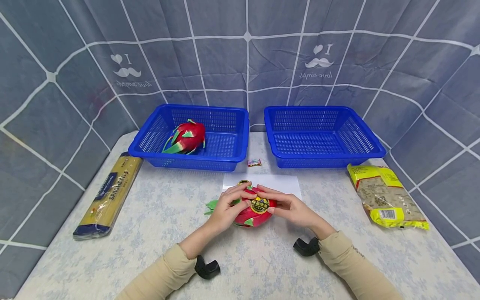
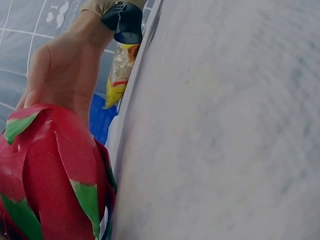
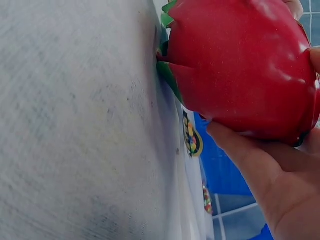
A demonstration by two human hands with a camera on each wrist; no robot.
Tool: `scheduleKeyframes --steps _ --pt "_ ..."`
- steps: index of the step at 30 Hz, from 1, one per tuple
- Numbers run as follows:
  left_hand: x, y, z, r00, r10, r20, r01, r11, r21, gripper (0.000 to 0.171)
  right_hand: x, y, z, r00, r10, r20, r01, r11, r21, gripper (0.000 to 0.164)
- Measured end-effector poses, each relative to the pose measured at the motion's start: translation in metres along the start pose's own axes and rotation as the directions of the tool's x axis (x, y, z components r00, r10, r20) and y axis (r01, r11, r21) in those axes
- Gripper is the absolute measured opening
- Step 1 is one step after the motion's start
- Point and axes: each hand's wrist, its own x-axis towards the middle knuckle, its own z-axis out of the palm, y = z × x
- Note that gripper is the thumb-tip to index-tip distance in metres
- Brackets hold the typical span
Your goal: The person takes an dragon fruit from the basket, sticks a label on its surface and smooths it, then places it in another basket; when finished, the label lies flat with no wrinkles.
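Observation:
A red dragon fruit (image 1: 250, 218) with green scales lies at the middle of the table, its leafy end pointing left. On its upper right side is a round black-and-gold sticker (image 1: 260, 205). My left hand (image 1: 229, 206) holds the fruit from the left, with fingertips near the sticker's edge. From the right, my right hand (image 1: 294, 209) grips it, fingers over the top and thumb beside the sticker. In the right wrist view, the fingers of the right hand (image 3: 272, 175) curve round the smooth red skin. The fruit's underside is hidden in the head view.
Behind the fruit lies a white sheet (image 1: 290, 183) bearing another round sticker (image 1: 243, 182). Two blue baskets stand at the back; the left basket (image 1: 228, 156) contains another dragon fruit (image 1: 193, 133), and the right basket is (image 1: 322, 160). Spaghetti (image 1: 110, 196), a small candy (image 1: 254, 162) and a yellow bag (image 1: 386, 196) surround them.

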Motion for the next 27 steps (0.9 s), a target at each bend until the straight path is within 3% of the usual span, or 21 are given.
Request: scheduleKeyframes --steps 3,10,15,20,27 --pt "0.001 0.002 0.000 1.000 0.011 -0.006 -0.011 1.000 -0.019 0.019 0.000 0.000 0.000 1.000 0.004 0.006 -0.004 1.000 0.013 0.043" --pt "0.001 0.037 -0.003 1.000 -0.013 -0.013 0.013 1.000 -0.001 0.016 0.001 0.001 0.002 0.998 0.037 -0.050 -0.038 0.999 -0.019 0.040" --pt "0.002 0.027 -0.003 1.000 0.000 -0.014 -0.001 0.999 -0.043 0.015 0.002 0.000 0.002 0.998 0.048 -0.047 -0.049 0.999 -0.014 0.039" --pt "0.003 0.005 -0.004 0.997 -0.082 0.006 0.082 0.989 -0.122 0.017 0.001 -0.001 0.002 0.998 0.050 -0.047 -0.050 0.999 0.006 0.038" --pt "0.004 0.002 -0.006 0.996 -0.092 0.020 0.094 0.977 -0.190 0.015 0.002 -0.004 0.009 0.981 0.063 -0.185 -0.059 0.998 0.026 0.031"
